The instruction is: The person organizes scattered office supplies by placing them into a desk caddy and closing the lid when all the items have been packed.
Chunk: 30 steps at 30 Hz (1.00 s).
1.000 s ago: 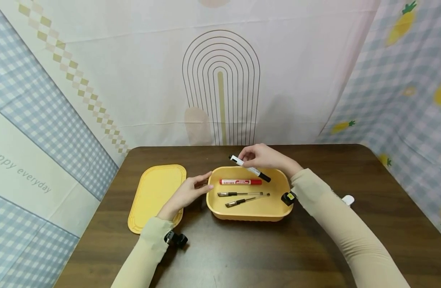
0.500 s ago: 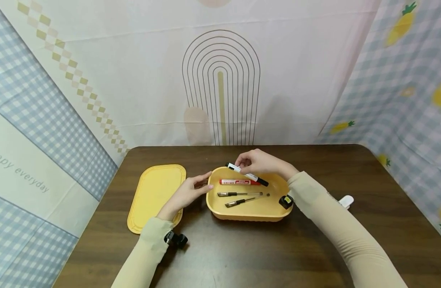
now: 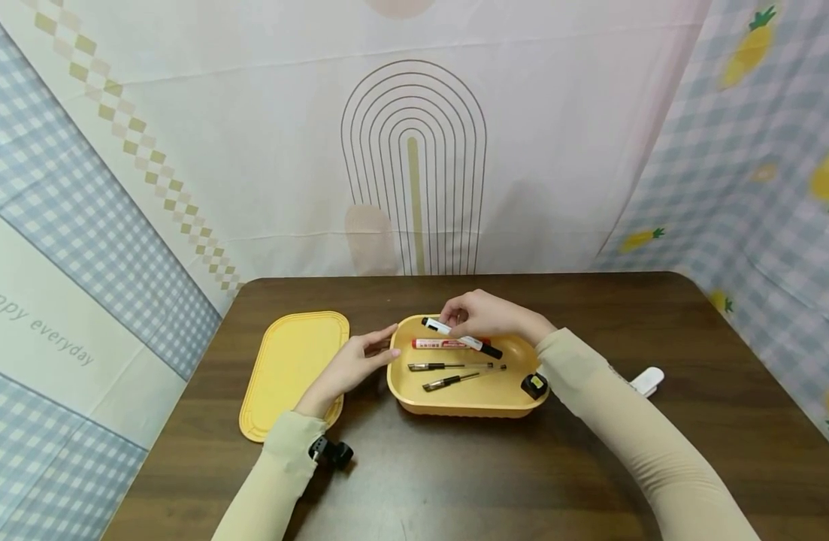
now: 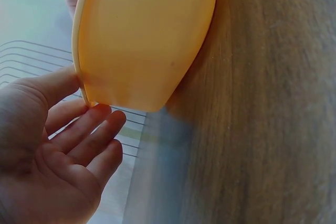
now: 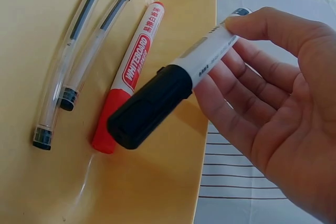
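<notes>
My right hand (image 3: 485, 314) pinches a whiteboard marker (image 5: 207, 53) with a white barrel and black cap. The marker slants over the back of a yellow plastic box (image 3: 455, 409). Under it in the box lies a red whiteboard marker (image 5: 134, 69), partly covered in the head view. Two clear gel pens with black grips, the back pen (image 3: 431, 367) and the front pen (image 3: 444, 382), lie nearer the front wall. My left hand (image 3: 349, 364) touches the box's left end, thumb and fingertips at the rim, fingers loosely bent.
A yellow lid (image 3: 295, 361) lies flat on the brown wooden table (image 3: 414, 481), left of the box. To the right, a white object (image 3: 648, 381) is partly hidden by the right sleeve. A printed cloth hangs behind the table.
My right hand has lowered the black-capped marker toward the red one, shifting slightly left. The left hand stays at the box's end.
</notes>
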Tool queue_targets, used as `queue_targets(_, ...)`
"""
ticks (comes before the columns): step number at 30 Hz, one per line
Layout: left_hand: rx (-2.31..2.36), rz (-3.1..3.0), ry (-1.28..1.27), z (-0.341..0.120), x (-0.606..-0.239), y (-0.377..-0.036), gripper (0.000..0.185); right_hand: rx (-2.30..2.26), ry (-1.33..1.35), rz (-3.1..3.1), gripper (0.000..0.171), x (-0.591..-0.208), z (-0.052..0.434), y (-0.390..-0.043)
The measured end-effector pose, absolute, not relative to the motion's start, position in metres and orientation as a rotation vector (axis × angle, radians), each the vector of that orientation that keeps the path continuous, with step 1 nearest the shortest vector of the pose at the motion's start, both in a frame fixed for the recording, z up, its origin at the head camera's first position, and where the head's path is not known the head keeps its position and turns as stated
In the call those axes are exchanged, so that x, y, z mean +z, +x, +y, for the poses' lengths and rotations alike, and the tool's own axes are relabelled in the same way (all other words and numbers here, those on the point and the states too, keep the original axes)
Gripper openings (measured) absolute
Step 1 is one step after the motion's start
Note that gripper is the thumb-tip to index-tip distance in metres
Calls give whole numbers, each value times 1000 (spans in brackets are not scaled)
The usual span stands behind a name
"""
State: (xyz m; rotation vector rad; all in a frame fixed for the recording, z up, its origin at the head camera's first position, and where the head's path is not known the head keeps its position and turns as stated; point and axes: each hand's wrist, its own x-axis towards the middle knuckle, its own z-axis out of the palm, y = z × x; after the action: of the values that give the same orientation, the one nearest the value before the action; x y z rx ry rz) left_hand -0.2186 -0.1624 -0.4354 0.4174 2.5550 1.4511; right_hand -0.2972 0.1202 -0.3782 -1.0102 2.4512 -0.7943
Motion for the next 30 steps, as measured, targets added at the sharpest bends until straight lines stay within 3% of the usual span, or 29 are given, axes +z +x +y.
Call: queue_targets(30, 1464, 2551, 436, -164, -438, -219, 57, -690, -1057, 2401, 19, -391, 111, -297)
